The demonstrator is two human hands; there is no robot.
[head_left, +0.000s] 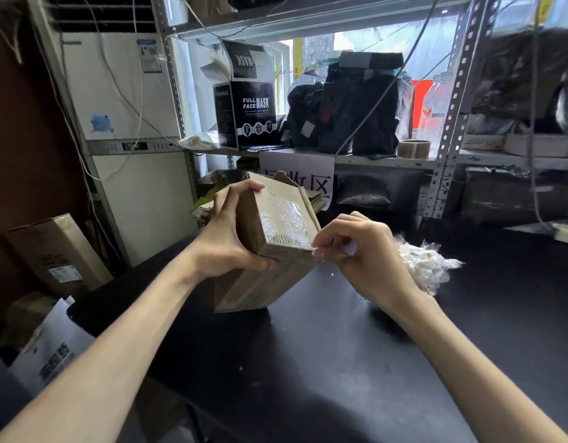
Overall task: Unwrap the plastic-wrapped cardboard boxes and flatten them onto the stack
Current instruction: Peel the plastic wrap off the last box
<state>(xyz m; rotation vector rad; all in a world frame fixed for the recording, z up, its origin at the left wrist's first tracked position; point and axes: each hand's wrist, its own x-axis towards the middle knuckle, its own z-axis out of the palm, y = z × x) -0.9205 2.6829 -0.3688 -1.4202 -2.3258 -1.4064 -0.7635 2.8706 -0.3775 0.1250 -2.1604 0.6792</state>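
A small brown cardboard box [276, 231] with shiny clear plastic tape across its top stands tilted on the black table [308, 362]. My left hand [226, 231] grips its left side, fingers over the top edge and thumb on the front. My right hand [362, 251] pinches the plastic at the box's right front corner. A crumpled wad of clear plastic wrap [426, 266] lies on the table just behind my right hand. Flattened cardboard pieces [317, 199] are stacked behind the box, under the shelf.
A metal shelf rack [448, 123] at the back carries a black mask box [244, 113], black bags [349, 107] and a tape roll [413, 148]. A white cabinet [132, 123] stands at the left, with a long carton [52, 254] and papers [49, 346] on the floor.
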